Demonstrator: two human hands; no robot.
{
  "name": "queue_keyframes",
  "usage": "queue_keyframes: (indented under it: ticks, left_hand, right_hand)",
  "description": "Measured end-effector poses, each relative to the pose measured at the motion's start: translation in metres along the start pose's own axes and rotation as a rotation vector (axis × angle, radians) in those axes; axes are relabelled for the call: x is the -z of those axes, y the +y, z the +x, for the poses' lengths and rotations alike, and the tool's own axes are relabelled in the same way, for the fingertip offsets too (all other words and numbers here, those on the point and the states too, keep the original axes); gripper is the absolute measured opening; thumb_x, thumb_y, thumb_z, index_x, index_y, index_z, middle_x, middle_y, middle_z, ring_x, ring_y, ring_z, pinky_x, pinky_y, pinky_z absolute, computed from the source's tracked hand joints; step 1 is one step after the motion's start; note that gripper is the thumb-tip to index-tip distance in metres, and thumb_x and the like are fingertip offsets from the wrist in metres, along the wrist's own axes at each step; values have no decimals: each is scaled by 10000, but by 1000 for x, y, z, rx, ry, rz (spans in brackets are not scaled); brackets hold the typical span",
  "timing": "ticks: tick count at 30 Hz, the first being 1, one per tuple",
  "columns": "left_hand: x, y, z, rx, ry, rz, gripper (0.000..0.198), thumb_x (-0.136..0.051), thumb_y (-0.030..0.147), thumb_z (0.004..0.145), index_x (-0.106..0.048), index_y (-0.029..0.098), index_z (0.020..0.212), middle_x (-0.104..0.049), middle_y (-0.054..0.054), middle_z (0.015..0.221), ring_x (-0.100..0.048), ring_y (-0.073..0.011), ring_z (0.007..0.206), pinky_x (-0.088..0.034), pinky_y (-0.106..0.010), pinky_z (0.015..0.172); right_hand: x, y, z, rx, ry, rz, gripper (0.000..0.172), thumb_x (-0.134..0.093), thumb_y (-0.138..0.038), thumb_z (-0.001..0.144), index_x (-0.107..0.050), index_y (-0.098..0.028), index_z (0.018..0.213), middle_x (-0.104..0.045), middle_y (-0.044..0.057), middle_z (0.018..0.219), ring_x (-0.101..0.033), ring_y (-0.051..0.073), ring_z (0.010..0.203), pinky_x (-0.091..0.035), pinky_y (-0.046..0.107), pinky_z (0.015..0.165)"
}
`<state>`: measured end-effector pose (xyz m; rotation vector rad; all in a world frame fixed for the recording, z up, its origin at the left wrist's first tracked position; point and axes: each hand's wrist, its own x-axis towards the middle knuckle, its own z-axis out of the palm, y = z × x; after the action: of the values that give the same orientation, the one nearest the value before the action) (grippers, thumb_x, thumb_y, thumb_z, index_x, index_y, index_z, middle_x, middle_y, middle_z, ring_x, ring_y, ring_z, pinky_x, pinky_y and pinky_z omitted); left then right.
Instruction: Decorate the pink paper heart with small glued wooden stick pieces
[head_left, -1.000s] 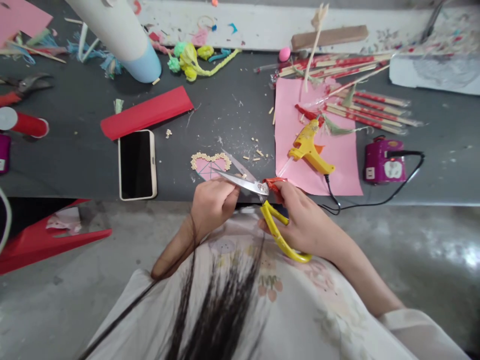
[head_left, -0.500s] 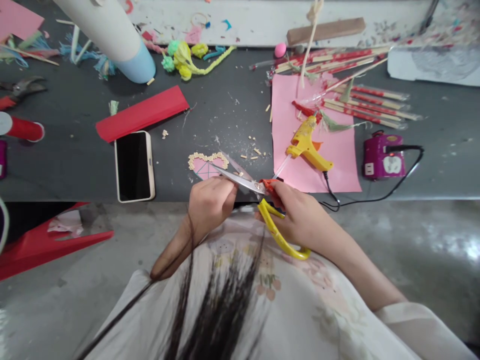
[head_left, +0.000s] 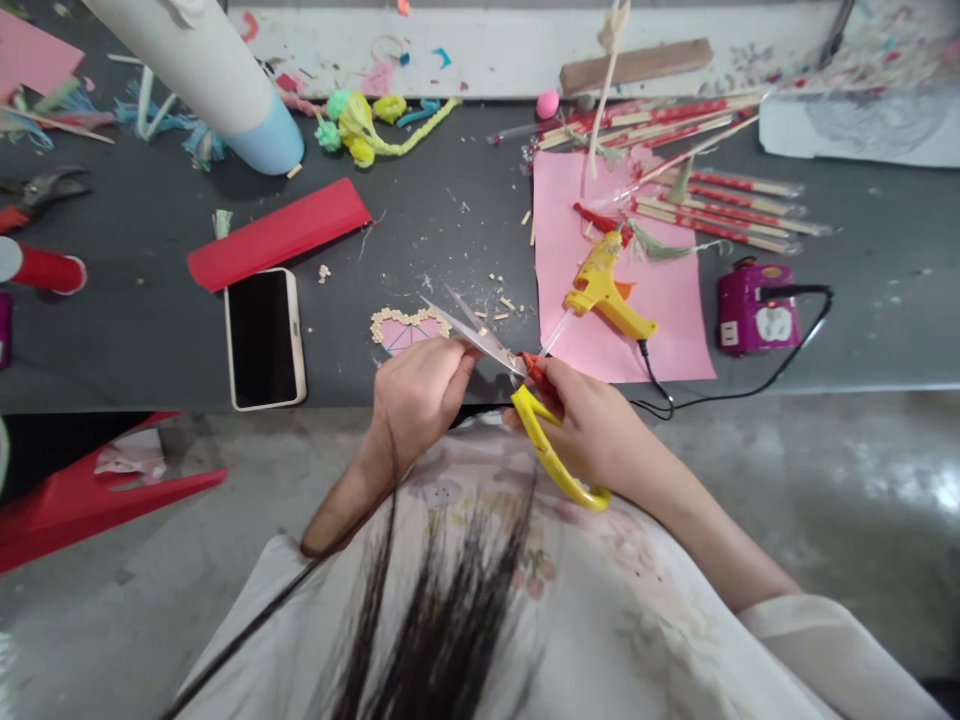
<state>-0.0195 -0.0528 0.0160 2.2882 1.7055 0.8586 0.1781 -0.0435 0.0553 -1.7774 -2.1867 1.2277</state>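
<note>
My right hand (head_left: 592, 415) grips a pair of scissors (head_left: 546, 450) with yellow and orange-red handles. Their blades are spread apart and point away to the left. Close beside the blades, my left hand (head_left: 420, 390) is closed in a pinch on a thin wooden stick (head_left: 482, 333); only its pale tip shows between the blades, the rest hidden by my fingers. Just beyond my left hand lies a pink paper heart (head_left: 405, 333), drawn with dark lines. Small pale stick pieces (head_left: 384, 320) edge its upper rim, and its lower part is covered by my hand.
Cut stick bits (head_left: 506, 304) are scattered past the blades. A yellow glue gun (head_left: 604, 290) rests on pink paper (head_left: 559, 200), its cord running to a purple box (head_left: 757, 310). To the left lie a phone (head_left: 262, 340) and a red strip (head_left: 281, 235). Wrapped sticks (head_left: 720, 215) lie at right.
The scissor blades have spread a little wider, and the pale stick tip sits slightly farther from me between them. The whole view has shifted slightly.
</note>
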Motion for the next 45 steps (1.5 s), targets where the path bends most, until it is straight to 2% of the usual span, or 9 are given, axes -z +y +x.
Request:
queue_keyframes:
  ticks: [4,10,15,20,27,31,34,39,45]
  left_hand:
    - [1,1,1,-24,-8,-21,303,-400,261,989,-628,248,791,-676,-12,697,-607,-154,661,-425,-312,626]
    - [8,-3,6,-88,16,-101,348,-461,235,959,-552,210,623,-592,8,571,-529,-118,547,-364,-284,544]
    - [13,-5,11,-60,-66,-122,431,-474,284,965,-514,194,546,-531,18,507,-498,-98,506,-341,-260,527]
    - [14,-6,14,-66,-81,-120,435,-470,305,968,-513,189,551,-527,21,512,-480,-89,499,-344,-243,518]
    - [11,-7,19,-129,-52,-87,428,-450,281,971,-481,187,554,-514,19,518,-441,-91,495,-327,-255,515]
    - [10,-5,26,-145,-54,-83,368,-461,252,963,-504,189,603,-533,15,552,-463,-100,525,-335,-262,536]
    - [11,-3,32,-146,-40,-72,321,-469,242,960,-540,189,651,-553,12,578,-487,-107,548,-342,-260,550]
    - [14,-7,47,-131,-40,-89,305,-497,225,937,-534,191,637,-573,7,593,-505,-110,552,-363,-251,567]
    - [20,-15,62,-187,-140,-122,297,-494,194,910,-554,186,619,-588,5,592,-513,-113,540,-378,-244,574]
  right_hand:
    - [-2,0,-2,-10,-4,56,349,-617,-489,807,-530,-204,989,-651,50,811,-595,201,679,-408,295,597]
    - [-2,8,-7,98,-10,90,429,-636,-483,798,-482,-196,1077,-631,85,967,-596,221,821,-445,328,678]
    - [-2,11,-7,150,-33,166,434,-627,-513,805,-474,-190,1050,-603,62,941,-570,197,810,-448,321,695]
    - [-4,8,-6,86,-15,161,445,-615,-538,797,-492,-186,1039,-598,41,861,-552,180,730,-437,307,653]
    - [-1,2,-1,31,22,81,334,-633,-486,804,-486,-212,926,-639,47,808,-582,195,691,-385,284,591]
    - [3,0,2,-64,-8,74,378,-632,-558,794,-479,-220,869,-616,27,775,-561,189,661,-388,294,594]
    - [6,3,3,-101,-27,142,428,-631,-606,774,-487,-221,895,-576,0,776,-516,162,646,-394,292,599]
    - [8,15,8,82,-141,408,365,-647,-467,801,-482,-212,1003,-451,-44,804,-414,107,667,-390,251,600]
    - [0,19,14,108,-141,570,356,-665,-404,790,-465,-200,1001,-398,-53,808,-375,89,664,-362,242,591]
